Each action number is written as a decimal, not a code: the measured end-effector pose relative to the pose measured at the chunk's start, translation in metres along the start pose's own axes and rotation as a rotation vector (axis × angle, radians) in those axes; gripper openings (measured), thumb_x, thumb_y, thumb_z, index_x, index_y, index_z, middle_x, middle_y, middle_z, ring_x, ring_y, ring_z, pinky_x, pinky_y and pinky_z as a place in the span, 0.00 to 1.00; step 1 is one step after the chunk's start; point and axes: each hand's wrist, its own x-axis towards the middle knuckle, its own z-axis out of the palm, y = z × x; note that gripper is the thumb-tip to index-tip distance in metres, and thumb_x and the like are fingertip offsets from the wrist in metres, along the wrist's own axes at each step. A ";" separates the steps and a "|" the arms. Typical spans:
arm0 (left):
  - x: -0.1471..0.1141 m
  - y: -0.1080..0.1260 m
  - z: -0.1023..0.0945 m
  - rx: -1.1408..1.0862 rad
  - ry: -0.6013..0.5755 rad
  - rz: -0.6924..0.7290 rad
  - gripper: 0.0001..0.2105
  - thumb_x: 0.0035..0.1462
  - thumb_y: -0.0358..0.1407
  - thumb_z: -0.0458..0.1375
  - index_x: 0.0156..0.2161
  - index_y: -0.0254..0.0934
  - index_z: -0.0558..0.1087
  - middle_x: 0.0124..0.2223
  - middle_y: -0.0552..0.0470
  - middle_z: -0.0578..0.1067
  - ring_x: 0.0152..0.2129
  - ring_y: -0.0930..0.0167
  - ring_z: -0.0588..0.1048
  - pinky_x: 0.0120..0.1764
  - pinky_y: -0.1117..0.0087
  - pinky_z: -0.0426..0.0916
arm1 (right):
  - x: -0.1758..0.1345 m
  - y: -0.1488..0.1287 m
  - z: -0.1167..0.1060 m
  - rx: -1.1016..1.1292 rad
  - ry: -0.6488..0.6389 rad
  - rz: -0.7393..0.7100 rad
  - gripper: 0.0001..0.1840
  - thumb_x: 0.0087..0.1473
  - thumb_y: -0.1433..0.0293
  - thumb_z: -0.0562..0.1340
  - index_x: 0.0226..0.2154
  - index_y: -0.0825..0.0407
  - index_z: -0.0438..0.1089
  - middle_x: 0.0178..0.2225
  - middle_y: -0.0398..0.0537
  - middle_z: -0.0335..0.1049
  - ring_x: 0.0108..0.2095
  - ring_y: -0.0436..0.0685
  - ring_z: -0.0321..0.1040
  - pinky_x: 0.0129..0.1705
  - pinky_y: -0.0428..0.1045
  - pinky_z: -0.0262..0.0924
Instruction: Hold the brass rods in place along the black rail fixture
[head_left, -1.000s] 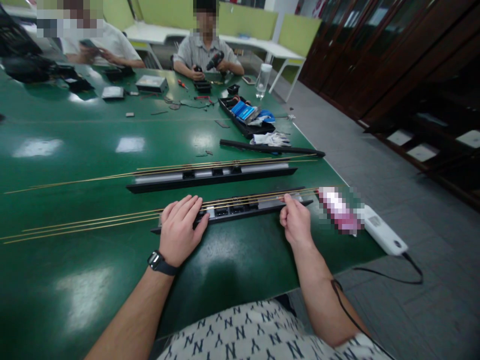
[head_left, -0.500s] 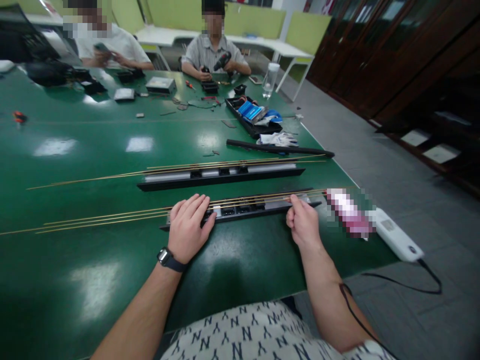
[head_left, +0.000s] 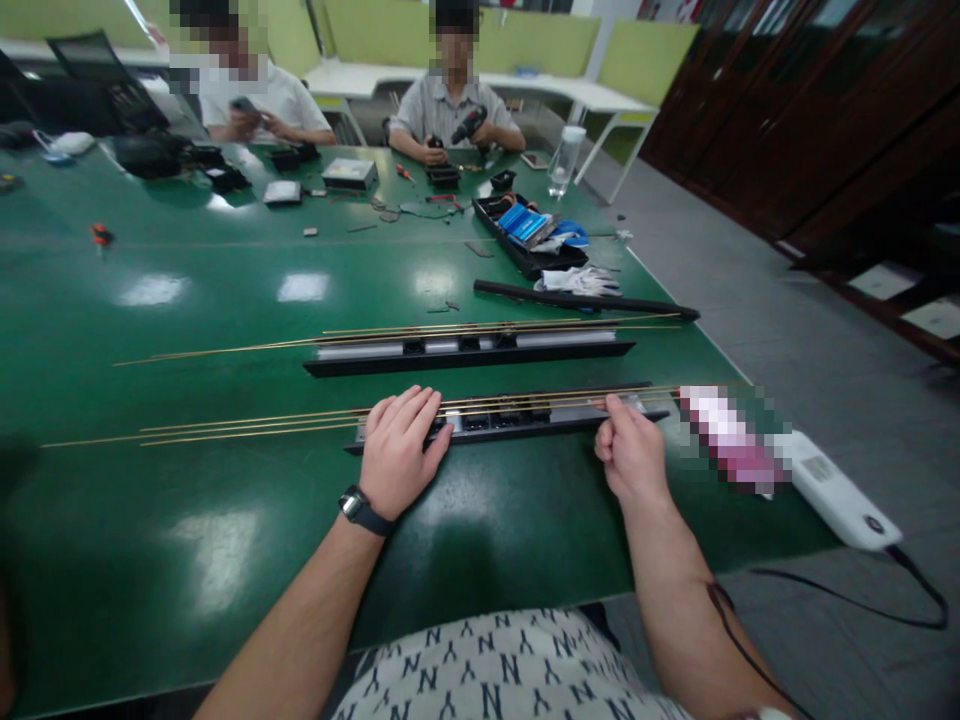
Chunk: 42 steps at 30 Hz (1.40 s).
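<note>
My left hand (head_left: 403, 447) lies flat, fingers stretched out, across the left end of a long black channel (head_left: 611, 422). Its fingers rest over several thin brass-coloured rods (head_left: 247, 425), which run along the channel and stick out far to the left. Near the channel's right end, my right hand (head_left: 632, 447) is closed in a pinch with the index finger and thumb at the rods. What it grips is too small and hidden to make out. Black blocks (head_left: 510, 412) sit inside the channel between the two hands.
Behind lies a second black channel (head_left: 469, 358) with rods on top. Farther back are a black strip (head_left: 585, 298), white gloves (head_left: 577, 281) and a black tray (head_left: 529, 262). A white power bank-like device (head_left: 844, 490) sits right. Two people sit across, one holding a drill (head_left: 469, 124).
The whole view has shifted, so things appear farther right. Both hands keep about the same places on the channel. A dark blurred shape now shows at the left edge.
</note>
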 end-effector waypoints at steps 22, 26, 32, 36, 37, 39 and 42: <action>0.001 0.001 0.000 -0.014 -0.011 -0.016 0.20 0.67 0.39 0.59 0.62 0.41 0.72 0.60 0.44 0.78 0.60 0.58 0.74 0.62 0.51 0.62 | -0.001 -0.003 0.001 0.018 0.043 0.003 0.20 0.51 0.53 0.73 0.32 0.53 0.74 0.12 0.35 0.58 0.10 0.44 0.49 0.10 0.41 0.42; 0.002 0.002 -0.001 -0.007 -0.007 -0.012 0.20 0.67 0.39 0.59 0.62 0.40 0.72 0.60 0.43 0.78 0.60 0.58 0.74 0.62 0.52 0.62 | -0.004 -0.003 0.003 0.000 -0.008 0.022 0.20 0.51 0.54 0.73 0.31 0.54 0.75 0.12 0.36 0.58 0.10 0.44 0.48 0.10 0.41 0.41; 0.002 0.003 -0.001 -0.003 -0.016 -0.010 0.20 0.68 0.39 0.58 0.62 0.41 0.72 0.60 0.43 0.78 0.60 0.57 0.74 0.62 0.51 0.62 | 0.000 -0.004 0.000 0.048 0.099 0.002 0.20 0.50 0.54 0.74 0.31 0.53 0.73 0.12 0.34 0.58 0.11 0.44 0.50 0.11 0.41 0.43; 0.002 0.003 -0.001 0.005 -0.002 -0.001 0.19 0.68 0.39 0.58 0.62 0.39 0.72 0.60 0.43 0.78 0.60 0.58 0.74 0.62 0.52 0.62 | -0.001 -0.005 0.000 0.037 0.087 0.009 0.21 0.50 0.53 0.73 0.32 0.53 0.73 0.12 0.34 0.58 0.10 0.44 0.50 0.11 0.41 0.42; 0.002 0.002 0.000 0.008 0.002 0.002 0.19 0.68 0.39 0.59 0.62 0.39 0.72 0.60 0.43 0.78 0.60 0.58 0.74 0.62 0.52 0.62 | -0.002 -0.005 0.000 0.028 0.070 0.012 0.21 0.51 0.53 0.73 0.32 0.54 0.74 0.12 0.35 0.59 0.10 0.44 0.49 0.11 0.41 0.42; 0.001 0.002 0.000 0.013 0.002 0.005 0.19 0.68 0.39 0.59 0.62 0.39 0.72 0.60 0.43 0.78 0.60 0.58 0.74 0.62 0.52 0.62 | -0.003 -0.004 0.001 -0.001 0.032 0.017 0.22 0.51 0.52 0.73 0.33 0.54 0.75 0.12 0.35 0.59 0.10 0.44 0.49 0.10 0.40 0.42; 0.001 0.003 -0.001 0.019 -0.001 0.005 0.19 0.68 0.39 0.59 0.62 0.39 0.72 0.60 0.43 0.78 0.60 0.58 0.74 0.62 0.53 0.61 | -0.001 -0.004 0.001 -0.015 0.016 0.018 0.23 0.49 0.51 0.74 0.32 0.54 0.74 0.12 0.35 0.58 0.10 0.44 0.48 0.10 0.40 0.41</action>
